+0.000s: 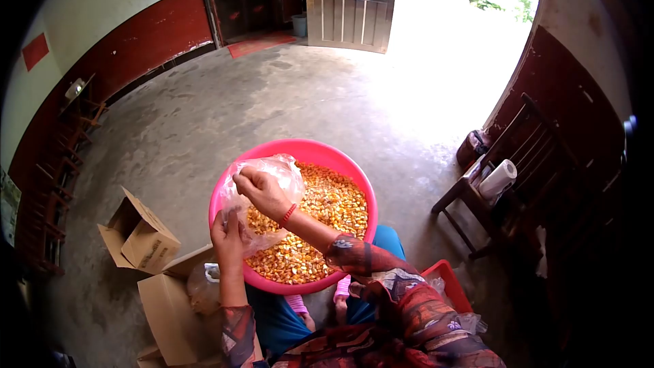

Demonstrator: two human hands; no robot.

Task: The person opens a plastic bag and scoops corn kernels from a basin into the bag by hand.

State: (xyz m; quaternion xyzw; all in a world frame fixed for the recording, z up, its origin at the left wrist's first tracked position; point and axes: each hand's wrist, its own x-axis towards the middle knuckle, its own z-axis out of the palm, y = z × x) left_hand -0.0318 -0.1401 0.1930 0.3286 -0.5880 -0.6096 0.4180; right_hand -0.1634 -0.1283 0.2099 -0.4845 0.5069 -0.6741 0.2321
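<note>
A clear plastic bag hangs over the left part of a pink basin. Loose yellow-orange corn kernels fill much of the basin. My right hand, with a red band at the wrist, reaches across to the bag's upper side, its fingers closed on the plastic. Lower down, at the basin's left rim, my left hand pinches the bag's near edge. The fingertips of both hands are partly hidden by the hands and the plastic. What the bag contains, if anything, I cannot make out.
Open cardboard boxes stand at the left, one with a plastic bag inside. A red tray is by my right side. At right stands a wooden chair with a paper roll. Stools line the left wall.
</note>
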